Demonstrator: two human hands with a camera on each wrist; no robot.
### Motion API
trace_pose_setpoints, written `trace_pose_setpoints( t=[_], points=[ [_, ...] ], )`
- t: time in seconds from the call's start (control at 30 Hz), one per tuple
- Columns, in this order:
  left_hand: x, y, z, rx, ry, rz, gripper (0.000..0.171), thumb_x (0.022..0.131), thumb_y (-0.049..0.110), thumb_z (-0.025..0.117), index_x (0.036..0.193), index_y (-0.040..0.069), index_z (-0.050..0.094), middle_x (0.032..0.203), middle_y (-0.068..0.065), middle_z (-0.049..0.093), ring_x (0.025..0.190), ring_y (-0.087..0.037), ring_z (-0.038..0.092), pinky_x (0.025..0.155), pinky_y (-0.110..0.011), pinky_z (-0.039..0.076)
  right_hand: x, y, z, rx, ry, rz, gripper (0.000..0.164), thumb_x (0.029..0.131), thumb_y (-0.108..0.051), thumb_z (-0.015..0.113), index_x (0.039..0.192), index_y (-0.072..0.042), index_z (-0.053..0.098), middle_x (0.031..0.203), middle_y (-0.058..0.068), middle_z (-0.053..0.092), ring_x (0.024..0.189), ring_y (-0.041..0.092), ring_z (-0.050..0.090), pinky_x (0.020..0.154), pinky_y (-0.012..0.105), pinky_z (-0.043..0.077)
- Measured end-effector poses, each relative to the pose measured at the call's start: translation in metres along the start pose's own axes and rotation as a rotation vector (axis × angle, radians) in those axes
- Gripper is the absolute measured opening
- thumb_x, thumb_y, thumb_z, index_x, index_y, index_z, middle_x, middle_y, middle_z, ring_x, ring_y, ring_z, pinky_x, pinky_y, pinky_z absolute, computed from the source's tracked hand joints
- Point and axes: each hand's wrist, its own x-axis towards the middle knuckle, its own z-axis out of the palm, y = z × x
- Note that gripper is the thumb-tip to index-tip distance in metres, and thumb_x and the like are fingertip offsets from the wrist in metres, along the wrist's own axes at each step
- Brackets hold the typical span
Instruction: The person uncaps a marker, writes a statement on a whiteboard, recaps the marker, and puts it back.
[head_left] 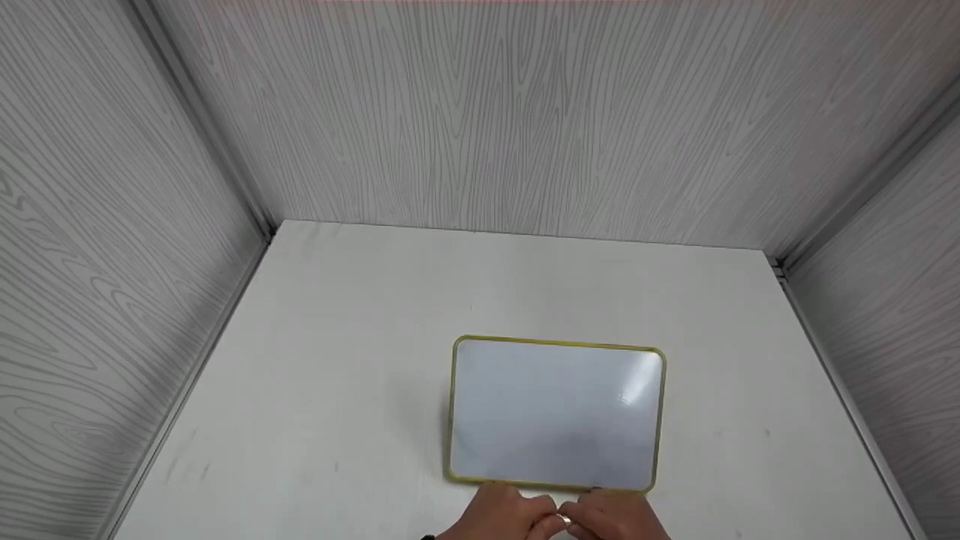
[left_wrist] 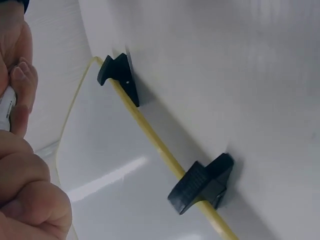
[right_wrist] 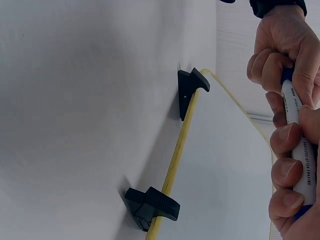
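Observation:
Both hands hold a whiteboard marker (right_wrist: 296, 107), with a white barrel and blue ends, below the near edge of a yellow-framed whiteboard (head_left: 555, 412). My left hand (head_left: 506, 514) grips the blue cap end, as the right wrist view shows. Around the white barrel curl the fingers of my right hand (head_left: 615, 516), close beside the left. Only a small white bit of the marker shows in the head view, since the hands cover most of it. Whether cap and barrel are apart, I cannot tell.
Black stand feet (left_wrist: 200, 185) clip the whiteboard's near frame edge and rest on the white table (head_left: 337, 375). Grey wood-grain panels stand at the left (head_left: 90, 262), back (head_left: 487, 112) and right (head_left: 892, 262).

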Motion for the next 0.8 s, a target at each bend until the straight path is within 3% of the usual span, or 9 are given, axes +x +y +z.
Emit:
trace_pose_setpoints(
  t=[0.13,0.23,0.37,0.5,0.63,0.8],
  points=[
    [0.000,0.002,-0.005,-0.006,-0.019,-0.048,0.031,0.099,0.034,0.046,0.080,0.019,0.064,0.045,0.010,0.037,0.041,0.007,0.020,0.041,-0.013,0.021,0.001,-0.004,-0.006,0.125,-0.013,0.106,0.030,0.082,-0.008,0.072,0.107,-0.022,0.068,0.069,-0.016,0.053,0.056,-0.007,0.039,0.054,0.005,0.031],
    [-0.001,0.002,-0.006,-0.018,-0.022,-0.093,0.032,0.099,0.036,0.045,0.081,0.019,0.064,0.048,0.011,0.040,0.042,0.007,0.023,0.042,-0.013,0.022,0.002,-0.007,-0.012,0.348,-0.032,0.280,0.026,0.084,-0.004,0.069,0.107,-0.017,0.070,0.074,-0.012,0.063,0.058,-0.005,0.051,0.053,0.011,0.042],
    [-0.002,0.001,-0.005,0.004,0.002,-0.117,0.035,0.100,0.037,0.044,0.076,0.019,0.061,0.048,0.013,0.037,0.041,0.008,0.022,0.040,-0.012,0.021,0.003,-0.010,-0.025,0.697,-0.029,0.643,0.018,0.085,-0.003,0.068,0.103,-0.003,0.069,0.082,0.003,0.069,0.061,0.006,0.060,0.054,0.025,0.051],
    [-0.002,0.003,-0.005,-0.006,0.042,-0.131,0.034,0.101,0.034,0.043,0.075,0.019,0.059,0.048,0.014,0.033,0.039,0.008,0.020,0.038,-0.013,0.020,0.008,-0.014,-0.034,0.856,0.044,0.936,0.022,0.084,-0.006,0.068,0.101,0.008,0.062,0.080,0.009,0.064,0.060,0.010,0.057,0.052,0.028,0.051],
    [0.000,0.005,-0.004,-0.042,0.059,-0.135,0.031,0.100,0.036,0.044,0.078,0.019,0.057,0.050,0.014,0.033,0.040,0.008,0.019,0.037,-0.013,0.019,0.014,-0.019,-0.035,0.995,0.110,1.002,0.026,0.086,-0.003,0.065,0.101,0.016,0.054,0.078,0.004,0.062,0.059,0.011,0.057,0.052,0.026,0.050],
    [0.003,0.008,-0.002,-0.065,0.058,-0.096,0.027,0.098,0.038,0.047,0.082,0.020,0.057,0.050,0.014,0.033,0.040,0.009,0.018,0.038,-0.012,0.020,0.016,-0.022,-0.026,1.177,0.107,0.922,0.014,0.090,0.000,0.057,0.101,0.009,0.059,0.075,-0.001,0.063,0.056,0.007,0.055,0.054,0.022,0.046]
  ],
)
